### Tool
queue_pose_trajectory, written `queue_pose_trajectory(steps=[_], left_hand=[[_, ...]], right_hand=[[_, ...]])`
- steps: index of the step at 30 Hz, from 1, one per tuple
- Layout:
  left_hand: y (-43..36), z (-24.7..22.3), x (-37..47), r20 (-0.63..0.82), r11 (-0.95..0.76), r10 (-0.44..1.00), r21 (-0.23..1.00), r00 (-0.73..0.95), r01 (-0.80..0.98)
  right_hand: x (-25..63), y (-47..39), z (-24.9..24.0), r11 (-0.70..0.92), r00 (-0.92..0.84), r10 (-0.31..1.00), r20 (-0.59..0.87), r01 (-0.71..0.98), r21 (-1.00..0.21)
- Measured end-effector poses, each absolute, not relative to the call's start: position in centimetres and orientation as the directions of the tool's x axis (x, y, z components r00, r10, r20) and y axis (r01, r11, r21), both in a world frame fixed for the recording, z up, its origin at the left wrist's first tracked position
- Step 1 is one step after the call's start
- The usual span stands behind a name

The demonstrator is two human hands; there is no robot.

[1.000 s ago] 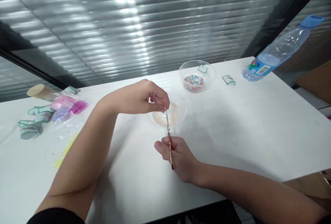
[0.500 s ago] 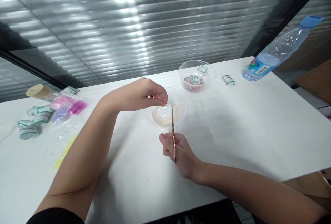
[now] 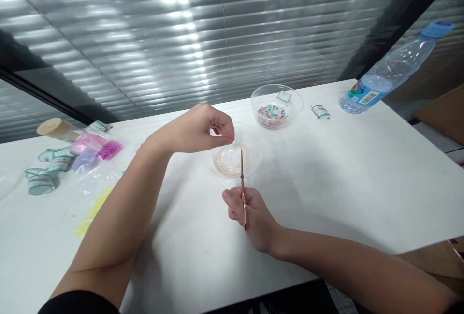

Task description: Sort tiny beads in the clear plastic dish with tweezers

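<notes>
Scissors with copper-coloured handles [image 3: 244, 202] are gripped in my right hand [image 3: 253, 217], their blades closed and pointing away from me. My left hand [image 3: 206, 130] hangs over the back left of a clear shallow bowl [image 3: 256, 161], thumb and forefinger pinched together. Whatever lies between those fingertips is too small to make out. Pale, thin pieces [image 3: 232, 168] lie inside the bowl. The scissor tips are over the bowl, a little below and right of my left fingertips, not touching them.
Behind stands a clear bowl of coloured beads [image 3: 271, 113]. A small printed packet [image 3: 320, 112] and a water bottle [image 3: 380, 82] are to the right. Pink and purple bags [image 3: 96, 147], printed rolls [image 3: 40, 182], a wooden-lidded jar [image 3: 56, 127] and yellow material [image 3: 92, 212] lie left.
My left hand has risen slightly, away from the scissor tips, and its wrist has shifted a little right. My right hand with the scissors has barely moved.
</notes>
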State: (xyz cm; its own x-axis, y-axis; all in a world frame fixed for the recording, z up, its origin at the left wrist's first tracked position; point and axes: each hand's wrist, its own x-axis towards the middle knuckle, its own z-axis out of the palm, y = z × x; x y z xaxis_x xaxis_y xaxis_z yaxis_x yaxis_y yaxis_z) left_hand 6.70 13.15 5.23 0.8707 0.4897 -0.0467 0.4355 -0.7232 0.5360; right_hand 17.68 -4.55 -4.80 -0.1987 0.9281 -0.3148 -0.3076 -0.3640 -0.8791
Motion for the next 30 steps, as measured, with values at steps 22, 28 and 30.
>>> queue_pose_trajectory(steps=[22, 28, 30], left_hand=[[12.1, 2.8, 8.9, -0.19, -0.803, 0.479, 0.301, 0.857, 0.515], [11.6, 2.0, 9.6, -0.293, -0.812, 0.465, 0.236, 0.835, 0.535], [11.7, 1.6, 9.7, -0.312, -0.81, 0.447, 0.257, 0.838, 0.527]], right_hand=[[17.6, -5.5, -5.1, -0.342, -0.288, 0.917, -0.275, -0.217, -0.914], [17.6, -5.9, -5.4, -0.309, -0.354, 0.901, -0.251, -0.118, -0.944], [17.6, -5.9, -5.4, -0.3, -0.357, 0.903, -0.24, -0.12, -0.946]])
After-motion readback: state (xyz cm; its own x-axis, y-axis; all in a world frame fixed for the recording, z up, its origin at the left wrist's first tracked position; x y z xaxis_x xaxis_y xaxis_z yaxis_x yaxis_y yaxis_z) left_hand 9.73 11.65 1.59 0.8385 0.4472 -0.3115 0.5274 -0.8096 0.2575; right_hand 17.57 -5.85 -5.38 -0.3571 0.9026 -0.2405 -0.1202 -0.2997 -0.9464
